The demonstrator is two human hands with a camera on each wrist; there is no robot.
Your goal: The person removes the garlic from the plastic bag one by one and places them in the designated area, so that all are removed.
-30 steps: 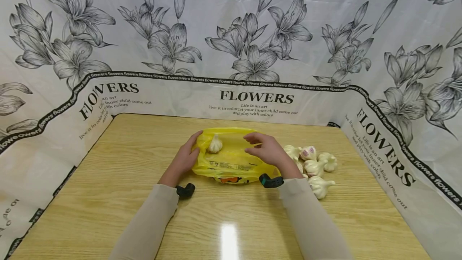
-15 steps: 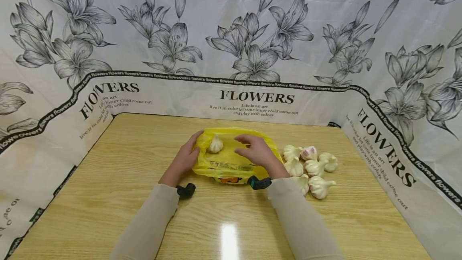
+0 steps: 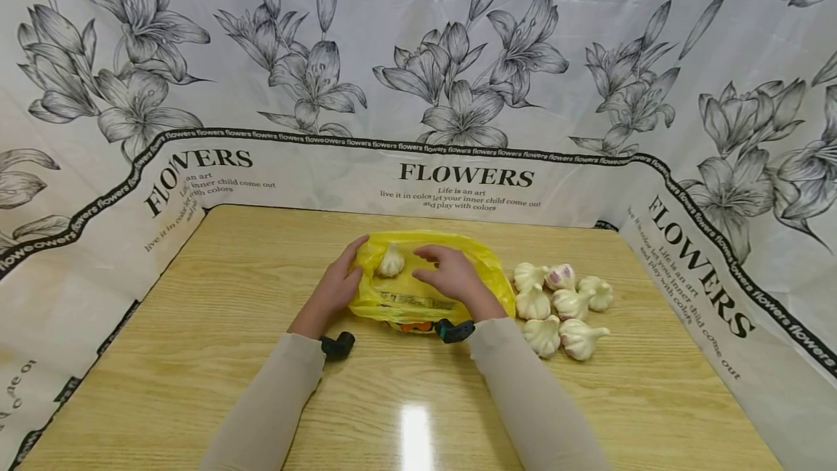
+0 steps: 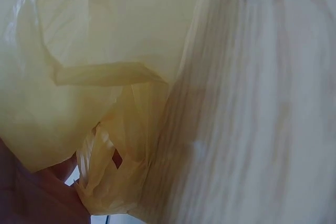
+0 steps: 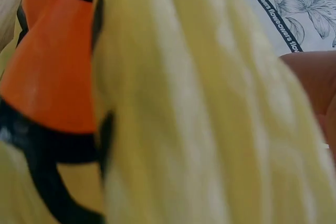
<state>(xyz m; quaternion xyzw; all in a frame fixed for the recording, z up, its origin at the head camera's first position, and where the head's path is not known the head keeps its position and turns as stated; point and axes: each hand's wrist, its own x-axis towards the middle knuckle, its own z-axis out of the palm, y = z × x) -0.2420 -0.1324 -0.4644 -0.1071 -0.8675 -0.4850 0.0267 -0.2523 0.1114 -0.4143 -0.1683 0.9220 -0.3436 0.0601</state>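
A yellow plastic bag (image 3: 425,300) lies on the table with its mouth spread wide. Inside, near its left end, sits one garlic bulb (image 3: 391,262). My left hand (image 3: 338,283) holds the bag's left edge; in the left wrist view, fingers (image 4: 39,195) show at the thin yellow plastic. My right hand (image 3: 451,275) is over the bag's opening, its fingers loosely bent and apart, pointing left toward the bulb with a gap between. Nothing shows between them. Close up in the right wrist view, the bag's side (image 5: 184,103) with an orange and black print hides most of that hand.
Several garlic bulbs (image 3: 570,305) lie in a loose group on the table just right of the bag. The wooden tabletop (image 3: 366,413) is bordered at the back and sides by white flower-printed cloth (image 3: 314,180). Each wrist carries a small black camera (image 3: 454,331).
My right hand has moved left over the bag's opening, uncovering more of the garlic bulbs on the right. The left hand and the bulb inside the bag have stayed in place.
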